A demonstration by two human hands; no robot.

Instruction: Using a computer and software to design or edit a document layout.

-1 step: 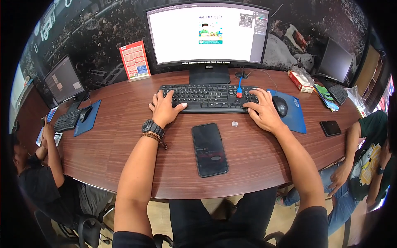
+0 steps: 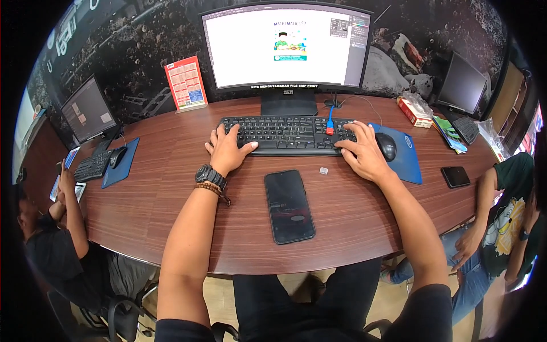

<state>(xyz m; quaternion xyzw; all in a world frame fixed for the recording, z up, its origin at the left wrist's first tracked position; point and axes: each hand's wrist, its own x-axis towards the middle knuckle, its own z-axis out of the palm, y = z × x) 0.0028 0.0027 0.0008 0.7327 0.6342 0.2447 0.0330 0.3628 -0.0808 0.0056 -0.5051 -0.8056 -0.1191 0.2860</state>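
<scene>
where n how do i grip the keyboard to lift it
Probably by its two short ends, one hand from each side: the keyboard is long, slim and flat, and the left hand and right hand rest near those ends. Keep it level, since the red plug appears to lie on its keys.

At top centre, we see a dark heading on the monitor [image 2: 245,48]'s displayed page [image 2: 290,44] and white capitals along the lower bezel [image 2: 292,86]; upper left, date grids on a red calendar [image 2: 186,84]; mid-frame, pale characters on the black keyboard [image 2: 285,133].
</scene>
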